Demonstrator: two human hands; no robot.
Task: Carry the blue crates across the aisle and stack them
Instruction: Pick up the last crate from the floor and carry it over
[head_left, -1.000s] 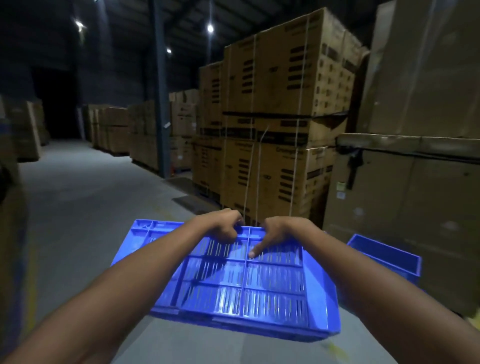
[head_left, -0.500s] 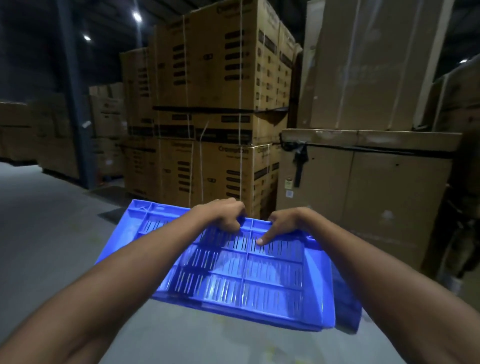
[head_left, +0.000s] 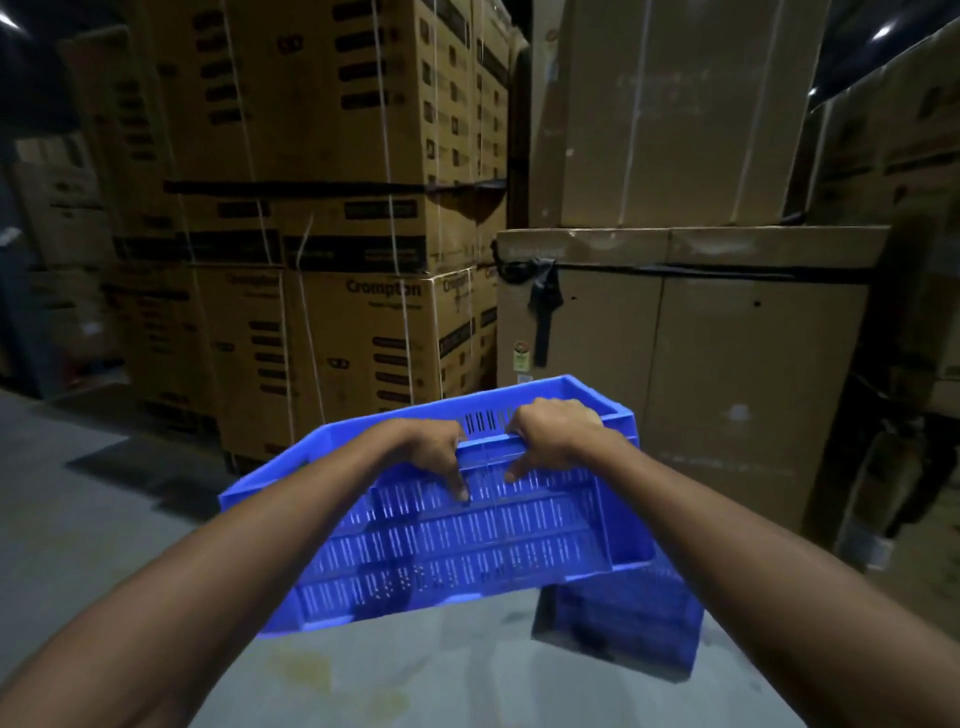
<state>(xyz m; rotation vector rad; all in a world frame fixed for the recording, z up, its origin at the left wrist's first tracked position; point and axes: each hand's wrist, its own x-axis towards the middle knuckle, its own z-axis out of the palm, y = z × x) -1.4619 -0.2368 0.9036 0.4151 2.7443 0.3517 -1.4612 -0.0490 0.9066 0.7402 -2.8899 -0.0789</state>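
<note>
I hold a blue slotted plastic crate (head_left: 457, 551) in the air in front of me, tilted with its slotted side toward me. My left hand (head_left: 439, 449) and my right hand (head_left: 550, 434) both grip its top rim, close together near the middle. A second blue crate (head_left: 623, 623) stands on the concrete floor below and to the right, partly hidden behind the held crate.
Tall stacks of strapped brown cartons (head_left: 332, 218) rise ahead on the left. A large cardboard box (head_left: 717, 374) with a black strap stands just behind the floor crate, with more cartons above it. Grey concrete floor (head_left: 78, 519) stretches to the left.
The view has swung right and closer to the cartons. The held crate has tipped from nearly flat to more upright and now hangs over the crate on the floor.
</note>
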